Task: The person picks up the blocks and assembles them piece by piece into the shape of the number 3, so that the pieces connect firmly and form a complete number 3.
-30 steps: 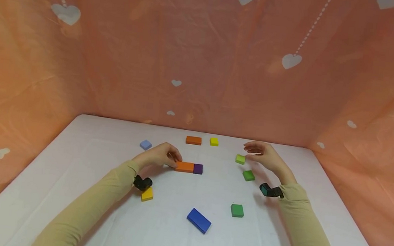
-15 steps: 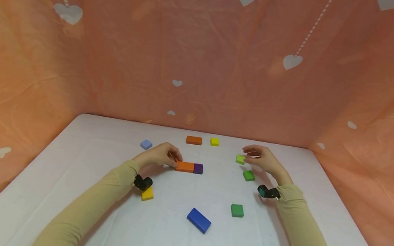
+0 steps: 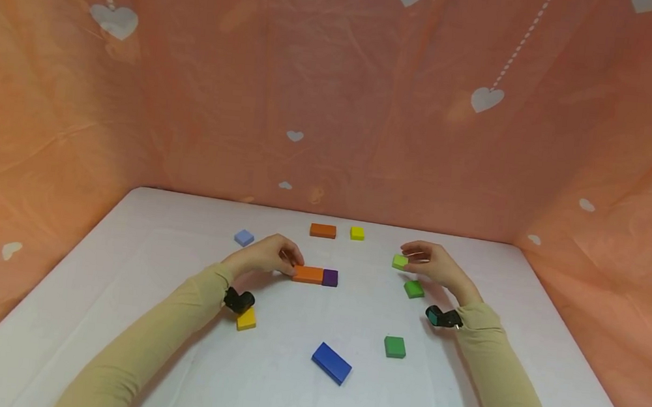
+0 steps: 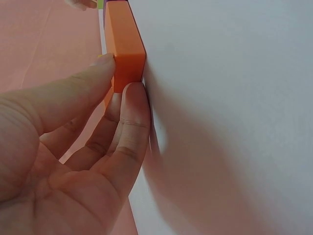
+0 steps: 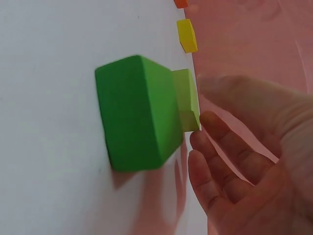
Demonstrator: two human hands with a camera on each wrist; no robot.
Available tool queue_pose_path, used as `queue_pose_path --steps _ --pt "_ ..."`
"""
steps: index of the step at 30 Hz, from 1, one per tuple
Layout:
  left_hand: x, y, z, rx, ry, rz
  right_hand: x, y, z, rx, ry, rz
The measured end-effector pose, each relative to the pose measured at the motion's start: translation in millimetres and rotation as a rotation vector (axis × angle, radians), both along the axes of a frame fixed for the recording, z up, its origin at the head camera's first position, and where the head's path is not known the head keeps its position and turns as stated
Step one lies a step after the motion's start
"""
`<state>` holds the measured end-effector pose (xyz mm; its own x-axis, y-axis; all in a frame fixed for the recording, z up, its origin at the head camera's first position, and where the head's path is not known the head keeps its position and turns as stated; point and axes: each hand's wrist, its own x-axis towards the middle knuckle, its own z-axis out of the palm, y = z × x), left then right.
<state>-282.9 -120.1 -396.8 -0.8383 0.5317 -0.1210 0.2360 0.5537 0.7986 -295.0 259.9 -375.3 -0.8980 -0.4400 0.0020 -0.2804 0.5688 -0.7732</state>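
My left hand [image 3: 268,255] pinches the left end of an orange block [image 3: 308,274] lying flat on the white table. In the left wrist view, the thumb [image 4: 98,68] sits at one edge of that end and a finger [image 4: 134,103] at another. A purple block [image 3: 330,278] sits against the orange block's right end. My right hand [image 3: 434,266] is at the right side of a small lime block [image 3: 399,262], its fingers loosely bent and spread. In the right wrist view, the fingertips come close to the lime block [image 5: 186,100]; contact is unclear. A green block [image 5: 132,117] is nearer the camera.
At the back lie a dark orange block [image 3: 323,231] and a yellow one [image 3: 357,233]. A light blue block [image 3: 244,237] is at left; a golden block [image 3: 247,319] is partly under the left wrist camera. Blue [image 3: 331,363] and green [image 3: 395,347] blocks lie nearer.
My right hand has moved a little left and down, closer to the lime block. My left hand has stayed at the orange block. The blocks rest where they were.
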Motion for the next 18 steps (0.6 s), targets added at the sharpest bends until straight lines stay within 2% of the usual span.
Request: queue_pose_path --steps 5,12,18 --pt "0.8 0.7 1.6 -0.003 -0.010 0.013 -12.2 7 -16.2 0.008 -0.001 -0.001" --pt "1.7 0.9 1.2 -0.004 -0.002 0.003 -16.7 8 -24.2 0.026 0.028 -0.005" --pt "0.8 0.5 0.0 -0.005 -0.002 0.008 -18.0 6 -25.0 0.060 0.049 -0.023"
